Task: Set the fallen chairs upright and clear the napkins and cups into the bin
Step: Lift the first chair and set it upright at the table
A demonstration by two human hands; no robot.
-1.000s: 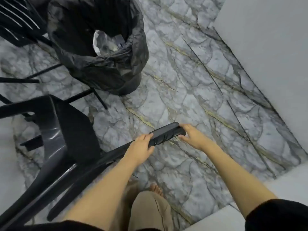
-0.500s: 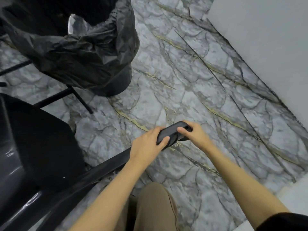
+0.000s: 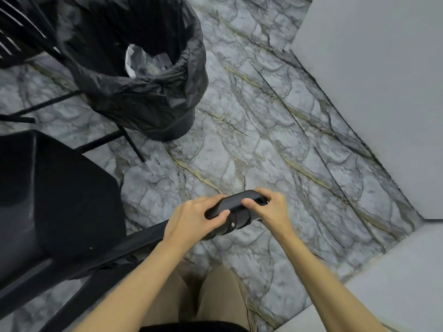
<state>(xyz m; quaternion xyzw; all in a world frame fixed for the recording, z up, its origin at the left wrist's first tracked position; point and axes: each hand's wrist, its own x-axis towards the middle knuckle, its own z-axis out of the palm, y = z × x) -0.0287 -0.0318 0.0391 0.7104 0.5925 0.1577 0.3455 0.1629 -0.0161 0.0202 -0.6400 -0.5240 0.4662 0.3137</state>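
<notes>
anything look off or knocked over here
Yes: the black chair at lower left is tipped, not standing square on the marble floor. The left hand and right hand both grip its top edge. The lined bin behind stands upright, with something pale inside.

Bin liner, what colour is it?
Black, crinkled plastic bin liner, seen in the head view, the only one.

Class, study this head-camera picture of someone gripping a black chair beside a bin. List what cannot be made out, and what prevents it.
Head view:
- Black chair: legs and most of the frame cut off by the left and bottom edges; upright or tilted is unclear.
- Bin: contents mostly hidden by the dark liner; only something pale shows.
- Left hand and right hand: palms hidden around the chair's bar.
- Second chair: cropped at the top-left corner.
</notes>
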